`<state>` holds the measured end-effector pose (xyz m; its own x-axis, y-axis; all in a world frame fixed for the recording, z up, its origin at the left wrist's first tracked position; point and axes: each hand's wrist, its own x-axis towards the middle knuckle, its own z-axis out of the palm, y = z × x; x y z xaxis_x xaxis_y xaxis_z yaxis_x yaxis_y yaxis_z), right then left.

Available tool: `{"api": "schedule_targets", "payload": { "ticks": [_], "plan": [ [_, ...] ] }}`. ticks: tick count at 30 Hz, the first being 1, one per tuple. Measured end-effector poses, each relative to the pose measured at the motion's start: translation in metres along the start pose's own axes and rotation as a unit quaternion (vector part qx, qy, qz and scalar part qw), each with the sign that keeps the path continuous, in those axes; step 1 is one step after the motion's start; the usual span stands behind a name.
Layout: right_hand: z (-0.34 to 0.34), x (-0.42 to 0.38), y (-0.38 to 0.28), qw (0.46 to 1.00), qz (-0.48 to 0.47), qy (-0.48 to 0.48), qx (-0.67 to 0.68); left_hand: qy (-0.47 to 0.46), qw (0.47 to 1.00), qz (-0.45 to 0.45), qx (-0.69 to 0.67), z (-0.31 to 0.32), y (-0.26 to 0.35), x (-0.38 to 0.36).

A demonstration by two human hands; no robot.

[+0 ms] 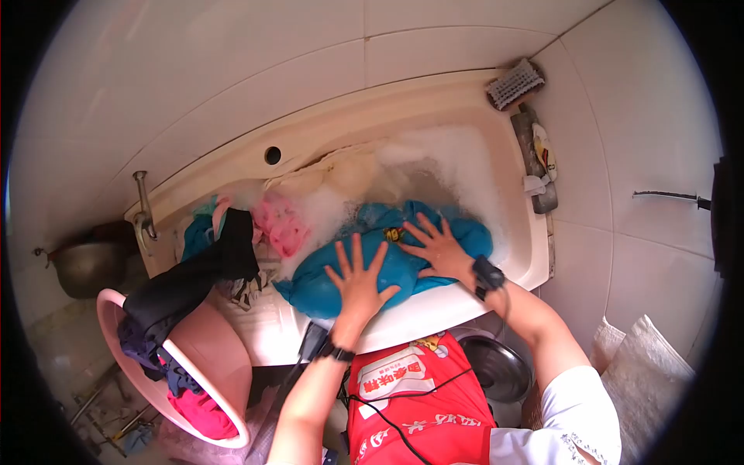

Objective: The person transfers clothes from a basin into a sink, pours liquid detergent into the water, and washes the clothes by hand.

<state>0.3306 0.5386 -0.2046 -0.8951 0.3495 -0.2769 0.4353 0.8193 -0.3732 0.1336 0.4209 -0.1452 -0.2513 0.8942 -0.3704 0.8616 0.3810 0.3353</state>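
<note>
A wet blue garment (310,273) lies bunched and puffed up in the soapy water of a laundry sink (457,301), close to its front edge. My left hand (359,280) rests on it with fingers spread wide. To the right, my right hand (439,249) also presses on the blue cloth, fingers apart. Between the two hands a small yellow and dark patch shows on the fabric. Dark bands with devices sit on both wrists. Neither hand grips anything.
Pink cloth (280,223) and a dark garment (232,246) lie at the sink's left, the latter draping into a pink bucket (241,364) of clothes. A tap (143,213) stands left. A scrubbing brush (516,84) sits at the back right corner. A metal basin (93,267) is far left.
</note>
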Motion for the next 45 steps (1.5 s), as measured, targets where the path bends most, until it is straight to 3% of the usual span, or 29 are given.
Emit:
{"api": "schedule_targets", "payload": {
  "ticks": [2,4,7,10,12,15,19,21,22,23,25,26,28,32,34,35,36,37,38,40,41,42,43,44,45],
  "plan": [
    [0.044,0.019,0.027,0.999,-0.013,-0.002,0.052,-0.089,0.993,0.076,0.028,0.037,-0.004,0.022],
    [0.069,0.031,0.045,0.994,-0.027,-0.004,0.106,-0.088,0.991,0.087,0.043,0.053,-0.022,0.045],
    [0.097,0.055,0.066,0.987,-0.029,0.069,0.146,-0.065,0.991,0.102,0.058,0.080,-0.055,0.075],
    [0.136,0.072,0.081,0.983,-0.056,0.143,0.101,-0.144,0.986,0.074,0.044,0.104,-0.078,0.103],
    [0.127,0.073,0.079,0.979,-0.009,0.115,0.167,-0.151,0.983,0.102,0.016,0.136,-0.103,0.124],
    [0.104,0.066,0.093,0.988,-0.021,0.064,0.137,-0.151,0.973,0.166,-0.049,0.183,-0.134,0.149],
    [0.082,0.033,0.117,0.980,-0.005,0.082,0.179,-0.128,0.964,0.225,-0.068,0.215,-0.155,0.147],
    [0.086,0.014,0.134,0.974,0.106,-0.040,0.197,-0.262,0.949,0.130,0.118,0.200,-0.142,0.124],
    [0.081,0.002,0.134,0.974,0.106,-0.041,0.197,-0.227,0.964,0.110,0.085,0.144,-0.112,0.106],
    [0.073,-0.011,0.129,0.977,0.126,0.013,0.175,-0.120,0.982,0.148,0.006,0.100,-0.092,0.085],
    [0.058,-0.027,0.120,0.976,0.141,0.068,0.149,0.018,0.975,0.204,-0.090,0.053,-0.076,0.056],
    [0.055,-0.036,0.115,0.969,0.173,0.066,0.164,0.021,0.975,0.204,-0.091,0.052,-0.080,0.048],
    [0.067,-0.056,0.113,0.959,0.230,0.038,0.161,-0.063,0.992,0.067,-0.083,0.053,-0.090,0.029],
    [0.059,-0.049,0.095,0.958,0.255,0.059,0.114,-0.097,0.982,0.099,-0.132,0.100,-0.121,0.042],
    [0.023,-0.013,0.062,0.933,0.345,-0.095,-0.026,-0.303,0.950,0.030,-0.075,0.146,-0.128,0.069],
    [0.002,0.011,0.042,0.941,0.335,-0.034,0.018,-0.301,0.950,0.028,-0.077,0.146,-0.124,0.068],
    [-0.016,0.034,0.020,0.944,0.323,0.027,0.063,-0.073,0.981,0.159,-0.078,0.144,-0.120,0.066],
    [-0.019,0.046,-0.011,0.970,0.230,0.067,0.032,0.160,0.944,0.279,-0.072,0.141,-0.113,0.062],
    [-0.017,0.050,-0.034,0.985,0.134,0.106,0.000,0.161,0.945,0.276,-0.073,0.127,-0.100,0.059],
    [0.029,0.056,-0.017,0.989,0.111,0.068,-0.064,-0.102,0.990,0.097,-0.007,0.072,-0.066,0.056],
    [0.045,0.058,-0.007,0.987,0.090,0.029,-0.129,-0.231,0.973,0.001,0.025,0.059,-0.059,0.057],
    [0.030,0.058,0.005,0.993,0.120,-0.018,-0.011,-0.237,0.971,0.019,-0.020,0.060,-0.060,0.056],
    [0.034,0.056,0.012,0.993,0.115,-0.022,-0.007,-0.239,0.971,0.013,-0.020,0.062,-0.063,0.049],
    [0.042,0.055,0.017,0.984,0.175,-0.003,-0.020,-0.084,0.991,0.102,-0.024,0.062,-0.065,0.040],
    [0.052,0.056,0.021,0.971,0.235,0.018,-0.035,0.076,0.978,0.190,-0.026,0.060,-0.067,0.033]
  ]
}}
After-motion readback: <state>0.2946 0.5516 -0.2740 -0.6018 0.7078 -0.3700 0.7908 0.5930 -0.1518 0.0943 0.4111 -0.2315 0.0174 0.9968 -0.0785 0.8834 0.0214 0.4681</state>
